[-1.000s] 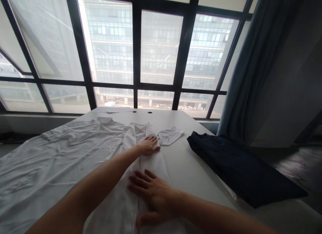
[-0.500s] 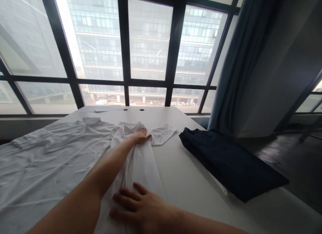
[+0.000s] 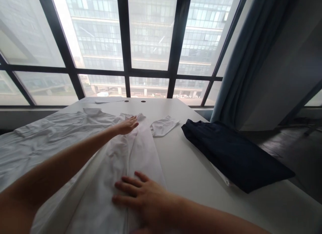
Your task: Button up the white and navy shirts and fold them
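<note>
A white shirt (image 3: 62,133) is spread over the table, wrinkled on its left part. Its right side is folded inward as a long strip (image 3: 146,153), and a sleeve end (image 3: 164,126) sticks out to the right beyond it. My left hand (image 3: 127,125) is at the far end of the folded strip, fingers stretched out; whether it touches the cloth is hard to tell. Nearer to me, my right hand (image 3: 143,197) lies on the strip with its fingers spread. Neither hand grips anything. My left forearm hides part of the shirt.
A dark navy folded garment (image 3: 233,153) lies on the right of the white table (image 3: 173,160), with something white peeking out beneath. Thin white sheets (image 3: 100,100) lie at the far edge near two round holes. Windows and a blue-grey curtain (image 3: 238,66) stand behind.
My left hand has shifted left on the shirt, and its forearm has swung left. The near part of the strip looks wider and flatter. My right hand stays on the cloth; the view has tilted down.
</note>
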Tool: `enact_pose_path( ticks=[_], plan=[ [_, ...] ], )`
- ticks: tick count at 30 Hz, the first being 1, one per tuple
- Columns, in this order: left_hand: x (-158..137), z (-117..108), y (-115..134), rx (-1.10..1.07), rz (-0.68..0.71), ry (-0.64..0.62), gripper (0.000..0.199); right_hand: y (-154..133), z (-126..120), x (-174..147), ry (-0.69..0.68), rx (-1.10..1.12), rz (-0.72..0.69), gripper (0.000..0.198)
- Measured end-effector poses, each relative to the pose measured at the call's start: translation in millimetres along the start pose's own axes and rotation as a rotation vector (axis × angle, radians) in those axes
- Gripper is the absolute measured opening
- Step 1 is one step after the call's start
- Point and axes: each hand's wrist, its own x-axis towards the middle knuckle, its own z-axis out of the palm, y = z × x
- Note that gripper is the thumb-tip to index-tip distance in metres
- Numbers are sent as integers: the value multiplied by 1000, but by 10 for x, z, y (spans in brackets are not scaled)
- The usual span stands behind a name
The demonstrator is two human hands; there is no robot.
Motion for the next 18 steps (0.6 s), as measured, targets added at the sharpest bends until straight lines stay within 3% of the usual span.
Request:
enact_pose_path(
  ticks=[3, 5, 9, 13, 18],
  plan=[
    [-399, 131, -189, 80, -80, 6, 74, -42, -31, -9, 15, 36, 25, 73],
    [-487, 242, -249, 92, -130, -21, 74, -53, -30, -9, 14, 51, 30, 75],
    [-265, 347, -304, 59, -196, -30, 74, -41, -24, 1, -5, 52, 28, 74],
    [64, 310, -465, 27, -245, -19, 68, 10, -3, 31, -22, 28, 23, 72],
    [271, 291, -679, 10, -313, -23, 61, 94, 63, 72, -36, 21, 19, 62]
  ],
)
